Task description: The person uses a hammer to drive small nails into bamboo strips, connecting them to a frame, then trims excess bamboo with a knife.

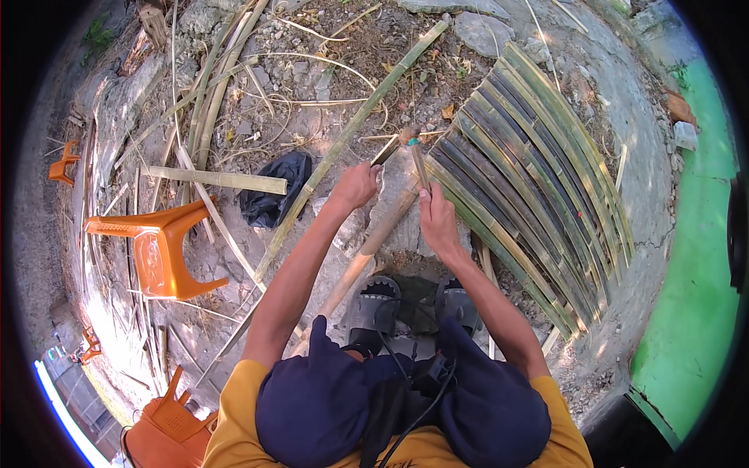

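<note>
My left hand (357, 186) is closed around a short, flat, blade-like piece (385, 150), pale on its face with a dark edge; I cannot tell exactly what it is. Gripped in my right hand (438, 218) is a hammer (419, 165) with a wooden handle, a brownish head and a teal band below it. The hammer's head is close to the tip of the flat piece; whether they touch is unclear. Below and between my hands a round wooden pole (365, 256) slants down toward my feet. Just right of my right hand lies a panel of bamboo slats (538, 175).
A long green bamboo strip (351, 140) crosses the ground left of my hands. Nearby are a black plastic bag (275, 189), a cut bamboo piece (218, 179) and an orange plastic stool (160, 253) on its side. Stones and bamboo scraps litter the ground. A green surface (679, 288) borders the right.
</note>
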Available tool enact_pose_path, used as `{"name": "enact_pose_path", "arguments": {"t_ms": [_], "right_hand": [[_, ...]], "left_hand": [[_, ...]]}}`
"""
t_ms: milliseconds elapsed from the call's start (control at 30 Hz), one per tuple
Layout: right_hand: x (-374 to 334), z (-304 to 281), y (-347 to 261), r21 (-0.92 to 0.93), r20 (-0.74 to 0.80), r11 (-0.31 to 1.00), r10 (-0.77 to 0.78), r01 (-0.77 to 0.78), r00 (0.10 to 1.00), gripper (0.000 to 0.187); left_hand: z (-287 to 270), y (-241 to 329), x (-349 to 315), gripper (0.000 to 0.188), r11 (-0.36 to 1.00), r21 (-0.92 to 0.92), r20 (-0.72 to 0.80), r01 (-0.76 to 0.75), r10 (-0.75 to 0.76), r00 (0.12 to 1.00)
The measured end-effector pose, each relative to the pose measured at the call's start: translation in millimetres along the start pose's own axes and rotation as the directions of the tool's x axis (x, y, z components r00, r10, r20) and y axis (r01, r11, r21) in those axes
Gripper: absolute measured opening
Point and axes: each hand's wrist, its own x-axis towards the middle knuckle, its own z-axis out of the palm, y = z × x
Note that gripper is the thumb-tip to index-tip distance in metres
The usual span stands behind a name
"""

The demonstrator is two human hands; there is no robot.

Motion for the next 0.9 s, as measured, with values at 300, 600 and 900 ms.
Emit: {"name": "enact_pose_path", "arguments": {"t_ms": [300,600,900], "right_hand": [[-2.0,8.1,14.3,-0.096,-0.047,0.995,-0.032,0.027,0.998,0.021],[15.1,-3.8,-24.3,0.023,-0.120,0.995,-0.093,0.096,0.988,0.024],[26.0,-13.5,-11.0,0.076,-0.140,0.997,0.023,-0.012,0.990,0.028]], "left_hand": [[-3.3,9.8,-0.4,0.040,0.996,0.084,0.011,0.036,-0.037,0.999],[0.6,-6.4,3.8,0.039,0.973,0.230,0.022,-0.022,0.018,1.000],[0.8,-16.1,3.1,0.037,0.963,0.250,0.060,0.105,-0.124,0.990]]}}
